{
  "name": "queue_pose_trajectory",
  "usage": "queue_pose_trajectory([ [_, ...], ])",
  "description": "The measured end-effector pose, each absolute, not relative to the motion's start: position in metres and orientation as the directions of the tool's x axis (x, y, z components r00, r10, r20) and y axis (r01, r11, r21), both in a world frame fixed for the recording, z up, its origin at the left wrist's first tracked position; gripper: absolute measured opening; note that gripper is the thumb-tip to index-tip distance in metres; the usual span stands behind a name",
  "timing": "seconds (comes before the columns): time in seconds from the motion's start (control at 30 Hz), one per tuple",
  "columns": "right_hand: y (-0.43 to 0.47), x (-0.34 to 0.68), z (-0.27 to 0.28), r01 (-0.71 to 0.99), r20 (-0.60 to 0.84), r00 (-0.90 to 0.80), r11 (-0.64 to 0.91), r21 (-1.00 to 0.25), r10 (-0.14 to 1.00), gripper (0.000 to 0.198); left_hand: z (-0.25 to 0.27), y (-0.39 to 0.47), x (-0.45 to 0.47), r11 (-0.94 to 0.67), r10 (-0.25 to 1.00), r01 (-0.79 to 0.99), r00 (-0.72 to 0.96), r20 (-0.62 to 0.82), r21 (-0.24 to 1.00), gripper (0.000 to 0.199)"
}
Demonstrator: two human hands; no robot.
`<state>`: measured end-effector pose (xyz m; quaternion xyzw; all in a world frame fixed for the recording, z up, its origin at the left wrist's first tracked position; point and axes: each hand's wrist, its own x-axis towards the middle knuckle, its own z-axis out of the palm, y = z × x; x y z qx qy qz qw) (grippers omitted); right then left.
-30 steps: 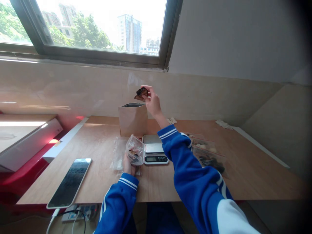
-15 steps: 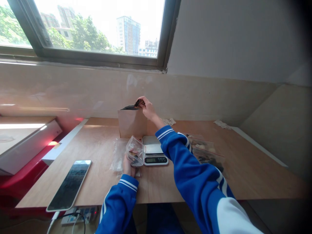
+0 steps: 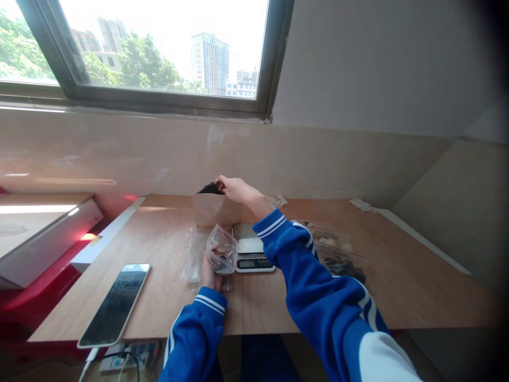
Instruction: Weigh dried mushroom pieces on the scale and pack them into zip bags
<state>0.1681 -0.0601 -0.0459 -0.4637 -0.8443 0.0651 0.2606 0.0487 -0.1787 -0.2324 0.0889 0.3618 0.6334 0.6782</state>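
Note:
My left hand (image 3: 210,273) is closed around a clear plastic bag (image 3: 222,249), whose wide mouth faces up toward me; some brownish bits show inside. At the far side, my right hand (image 3: 234,189) is at the mouth of a brown paper bag (image 3: 217,210) with a dark lining. Its fingers pinch a dark brown, dried-looking piece (image 3: 220,185), partly hidden by them. A kitchen scale (image 3: 255,264) with a pale platform lies between the hands, partly covered by my right forearm.
More clear plastic bags (image 3: 192,260) lie left of my left hand. Filled zip bags (image 3: 344,262) of dark and pale pieces lie on the right. A phone (image 3: 116,305) with a cable is at the left front edge. Crumpled tissues (image 3: 362,205) lie at the back.
My right hand has come down to the paper bag's mouth with the dark brown piece, and the bag's top edge sits lower. My left hand still holds the plastic bag in place.

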Motion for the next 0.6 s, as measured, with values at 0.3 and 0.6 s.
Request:
queue_pose_trajectory([
  [0.3,-0.074,0.170,-0.038,0.795,0.416,-0.443,0.562,-0.227,0.794,0.035,-0.234,-0.178,0.047,0.187,0.926,-0.805,-0.047,-0.374,0.563,0.018],
  [0.6,-0.128,0.182,-0.041,0.537,0.502,-0.426,0.657,-0.529,0.753,0.025,-0.226,-0.182,0.046,0.171,0.939,-0.816,-0.035,-0.343,0.552,0.024],
])
